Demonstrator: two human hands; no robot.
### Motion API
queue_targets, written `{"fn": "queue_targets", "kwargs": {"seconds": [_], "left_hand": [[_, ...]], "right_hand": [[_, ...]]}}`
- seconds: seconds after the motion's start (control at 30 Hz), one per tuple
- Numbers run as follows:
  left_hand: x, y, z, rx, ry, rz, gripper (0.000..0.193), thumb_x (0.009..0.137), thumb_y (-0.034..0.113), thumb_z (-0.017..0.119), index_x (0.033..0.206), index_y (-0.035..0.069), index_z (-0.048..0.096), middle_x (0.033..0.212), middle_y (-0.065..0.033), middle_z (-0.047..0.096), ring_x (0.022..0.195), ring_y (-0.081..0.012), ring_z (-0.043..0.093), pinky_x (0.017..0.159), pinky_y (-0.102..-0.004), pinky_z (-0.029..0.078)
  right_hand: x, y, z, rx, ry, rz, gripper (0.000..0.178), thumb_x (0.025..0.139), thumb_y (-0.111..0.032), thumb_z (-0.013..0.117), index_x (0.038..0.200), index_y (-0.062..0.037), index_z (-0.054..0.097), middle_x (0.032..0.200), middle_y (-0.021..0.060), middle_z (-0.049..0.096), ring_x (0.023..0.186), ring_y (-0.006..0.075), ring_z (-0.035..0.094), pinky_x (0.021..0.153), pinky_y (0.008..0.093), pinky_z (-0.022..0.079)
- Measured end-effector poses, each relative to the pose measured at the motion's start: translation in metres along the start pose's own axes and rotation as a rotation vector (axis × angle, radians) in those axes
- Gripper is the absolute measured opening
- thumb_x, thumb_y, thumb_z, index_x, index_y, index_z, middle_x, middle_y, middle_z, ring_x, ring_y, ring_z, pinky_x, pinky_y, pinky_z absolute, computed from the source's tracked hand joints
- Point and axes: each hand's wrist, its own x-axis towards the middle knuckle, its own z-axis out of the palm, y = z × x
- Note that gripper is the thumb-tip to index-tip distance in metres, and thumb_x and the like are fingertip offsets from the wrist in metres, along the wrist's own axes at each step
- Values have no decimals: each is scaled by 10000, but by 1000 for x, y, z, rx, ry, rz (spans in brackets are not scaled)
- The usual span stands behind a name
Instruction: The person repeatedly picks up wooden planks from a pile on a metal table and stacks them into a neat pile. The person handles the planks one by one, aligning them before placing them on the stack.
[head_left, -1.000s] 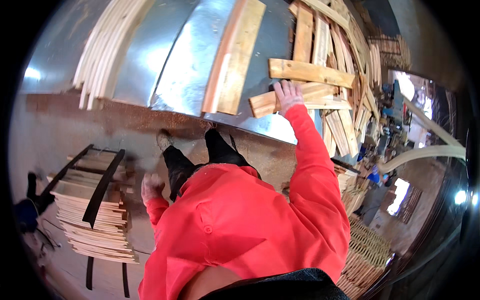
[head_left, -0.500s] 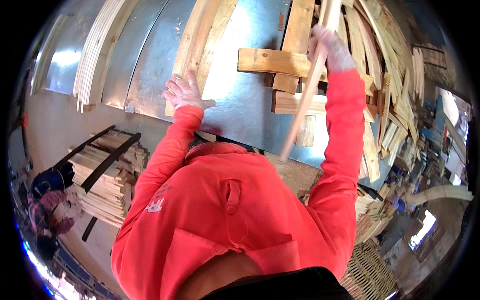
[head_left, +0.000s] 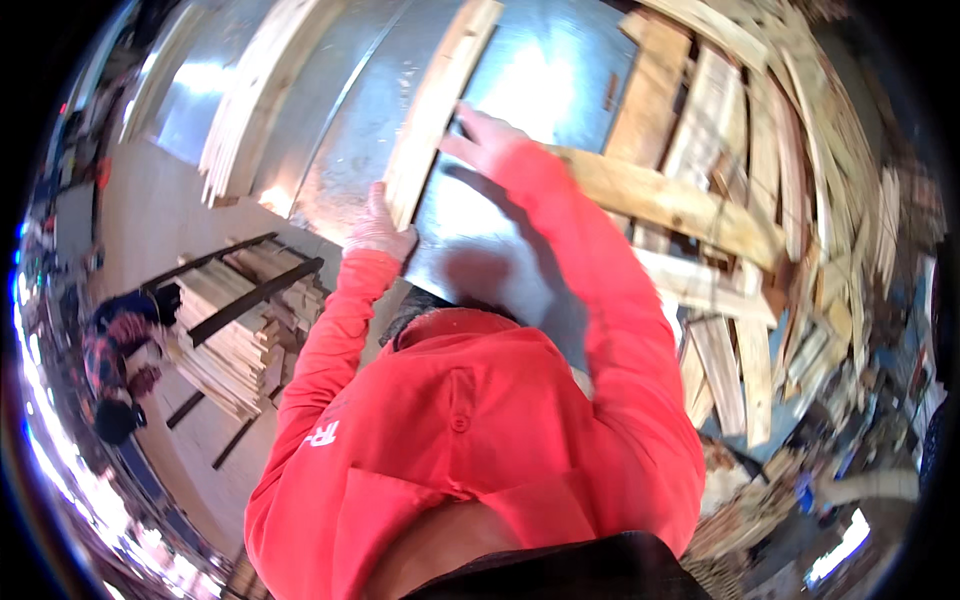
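Note:
A long pale wooden board point(head_left: 435, 105) lies lengthwise on the shiny metal tabletop point(head_left: 500, 225), in front of me to the left. My left hand point(head_left: 380, 238) is closed around its near end, with one digit along the left edge; the other fingers are mostly hidden. My right hand point(head_left: 482, 142), slightly blurred, reaches across to the board's right side. Its fingertips are apart and at the edge, not wrapped round it. Right of this hand, a knotty plank point(head_left: 675, 200) lies crosswise over other planks.
A neat stack of strips point(head_left: 262, 105) lies farther left on the table. Loose boards point(head_left: 790, 150) are heaped on the right. Below left, a rack holds piled boards point(head_left: 225, 335), with another person point(head_left: 125, 345) beside it. Cluttered scraps lie at lower right.
My right hand has let go of the long thin strip on the right and crossed left to the board. The left hand, spread flat on the boards before, now grips the near end.

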Motion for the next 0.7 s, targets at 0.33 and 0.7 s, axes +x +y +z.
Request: {"fn": "queue_targets", "kwargs": {"seconds": [0.33, 0.7], "left_hand": [[46, -84, -15, -1606, -686, 106, 617, 793, 310, 696, 1308, 12, 533, 1130, -141, 652, 991, -273, 648, 893, -388, 517], [77, -88, -5, -2120, -653, -169, 528, 907, 416, 621, 1224, -3, 573, 1125, -179, 663, 888, -284, 681, 815, -428, 560]], "right_hand": [[-155, 70, -114, -1062, -82, 430, 1058, 635, -274, 804, 1506, -129, 222, 1369, 201, 472, 1283, 354, 459, 1085, 462, 350], [90, -20, 79, 1424, 142, 306, 477, 815, -355, 744, 1142, -30, 622, 1038, 108, 655, 902, 254, 635, 828, 374, 532]]}}
